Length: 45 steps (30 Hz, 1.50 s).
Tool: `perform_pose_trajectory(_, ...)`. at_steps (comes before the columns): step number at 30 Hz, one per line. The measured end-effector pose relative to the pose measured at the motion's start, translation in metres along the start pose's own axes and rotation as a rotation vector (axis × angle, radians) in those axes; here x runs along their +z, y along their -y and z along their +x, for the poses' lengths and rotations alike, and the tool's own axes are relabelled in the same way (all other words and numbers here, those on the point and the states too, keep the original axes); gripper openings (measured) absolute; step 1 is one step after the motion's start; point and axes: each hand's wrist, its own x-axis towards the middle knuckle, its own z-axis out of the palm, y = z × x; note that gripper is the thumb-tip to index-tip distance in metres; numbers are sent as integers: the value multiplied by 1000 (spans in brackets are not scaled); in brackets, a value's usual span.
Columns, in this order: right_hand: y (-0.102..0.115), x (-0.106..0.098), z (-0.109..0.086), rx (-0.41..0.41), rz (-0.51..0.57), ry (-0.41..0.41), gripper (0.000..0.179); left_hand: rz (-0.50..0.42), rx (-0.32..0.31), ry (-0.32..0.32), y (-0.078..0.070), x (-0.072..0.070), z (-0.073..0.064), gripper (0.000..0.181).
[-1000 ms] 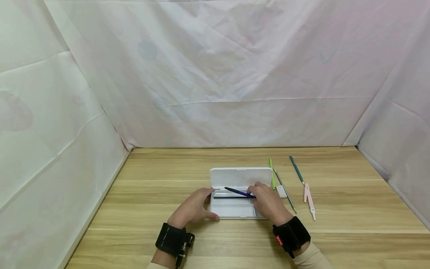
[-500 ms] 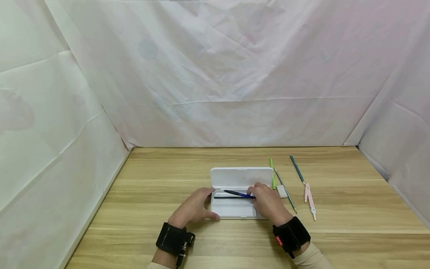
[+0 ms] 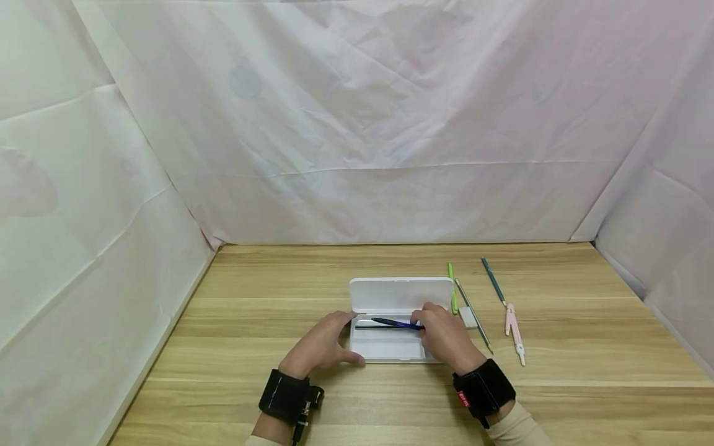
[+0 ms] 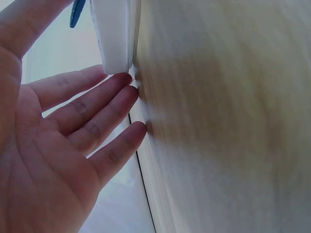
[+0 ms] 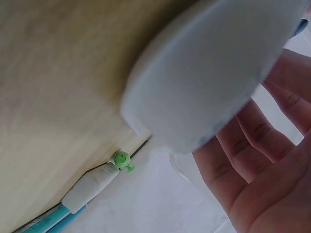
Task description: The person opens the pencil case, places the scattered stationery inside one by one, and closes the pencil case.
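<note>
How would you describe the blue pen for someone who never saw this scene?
On the table, find the open white case. The right hand there holds the blue pen; unlike the thin dark stick inside, it is thicker and bluish.

1. The right grip [image 3: 446, 337] pinches a pen [image 3: 387, 322] over the case [image 3: 387, 351], lid raised.
2. The left grip [image 3: 320, 341] touches the case's left end.
3. To its right, on the table [image 3: 268, 297]: green pen [image 3: 454, 302], eraser [image 3: 467, 317], two pencils [image 3: 493, 282], compass [image 3: 515, 334].
</note>
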Motion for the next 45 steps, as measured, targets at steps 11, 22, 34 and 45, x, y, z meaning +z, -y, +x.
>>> perform_pose_trajectory(11, 0, 0, 1, 12, 3, 13, 25, -1, 3, -2, 1, 1, 0, 90)
perform_pose_trajectory(22, -1, 0, -1, -11, 0, -9, 24, 3, 1, -6, 1, 1, 0, 92)
perform_pose_trajectory(34, -2, 0, -1, -32, 10, -26, 23, -20, 6, -12, 2, 2, 1, 92)
perform_pose_trajectory(45, -4, -6, -3, -34, 24, -40, 23, -21, 15, -15, 2, 2, 1, 92)
